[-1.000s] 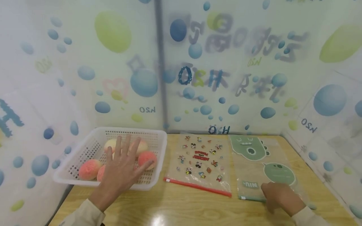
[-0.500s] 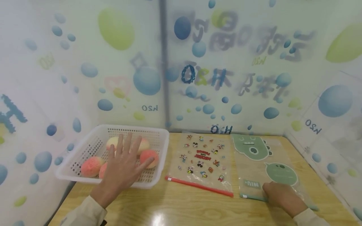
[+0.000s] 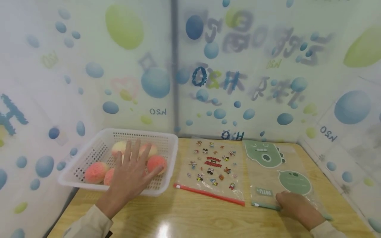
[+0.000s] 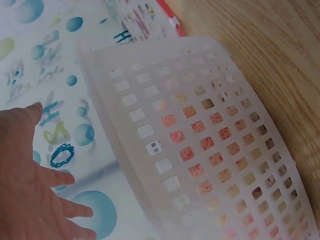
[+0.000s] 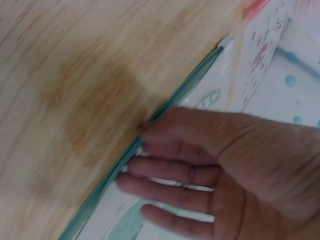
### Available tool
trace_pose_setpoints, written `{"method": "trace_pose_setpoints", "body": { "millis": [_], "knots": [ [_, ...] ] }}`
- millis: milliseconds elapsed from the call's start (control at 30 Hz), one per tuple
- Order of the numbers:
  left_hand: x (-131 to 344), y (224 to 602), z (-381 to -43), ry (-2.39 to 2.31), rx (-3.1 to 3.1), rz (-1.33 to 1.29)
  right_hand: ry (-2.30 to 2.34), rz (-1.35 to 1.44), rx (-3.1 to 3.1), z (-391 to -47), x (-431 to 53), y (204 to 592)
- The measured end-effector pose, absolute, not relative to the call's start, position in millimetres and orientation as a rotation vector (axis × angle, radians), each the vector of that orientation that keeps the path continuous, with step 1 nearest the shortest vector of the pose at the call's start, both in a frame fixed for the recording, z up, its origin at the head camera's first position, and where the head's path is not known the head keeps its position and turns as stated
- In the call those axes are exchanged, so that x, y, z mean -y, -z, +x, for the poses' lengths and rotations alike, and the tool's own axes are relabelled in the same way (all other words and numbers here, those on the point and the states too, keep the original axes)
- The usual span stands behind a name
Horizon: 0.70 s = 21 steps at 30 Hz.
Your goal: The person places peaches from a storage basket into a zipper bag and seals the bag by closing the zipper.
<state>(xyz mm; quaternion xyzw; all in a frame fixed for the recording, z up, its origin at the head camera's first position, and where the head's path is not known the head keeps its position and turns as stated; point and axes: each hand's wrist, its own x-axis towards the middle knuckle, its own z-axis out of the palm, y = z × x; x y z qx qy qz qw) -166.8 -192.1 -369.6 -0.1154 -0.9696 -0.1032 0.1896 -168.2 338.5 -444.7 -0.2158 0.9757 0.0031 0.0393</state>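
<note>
My left hand is spread open over the front of a white plastic basket, fingers pointing at the pink-and-cream peaches inside. It hides some of them. In the left wrist view that hand holds nothing, and peaches show through the holes in the basket wall. At the right, my right hand pinches the green zip edge of a clear zip bag printed with green cartoon animals. The right wrist view shows thumb and index finger of this hand meeting at the green zip.
Between the basket and the green bag lies another clear zip bag with small cartoon figures and a red zip. Everything stands on a wooden table. Bubble-patterned walls enclose the table at the back and sides.
The view has shifted slightly. Right thumb and fingers stay at the green zip edge, and the left hand stays spread over the basket.
</note>
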Motion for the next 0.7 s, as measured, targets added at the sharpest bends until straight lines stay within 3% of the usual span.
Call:
{"method": "trace_pose_setpoints", "body": {
  "millis": [500, 700],
  "knots": [
    [192, 369, -161, 0.209, 2.692, -0.349, 0.169, -1.138, -3.201, -169, -346, 455],
    [193, 370, -159, 0.218, 2.683, -0.369, 0.219, -1.100, -3.166, -174, -342, 440]
  ]
}}
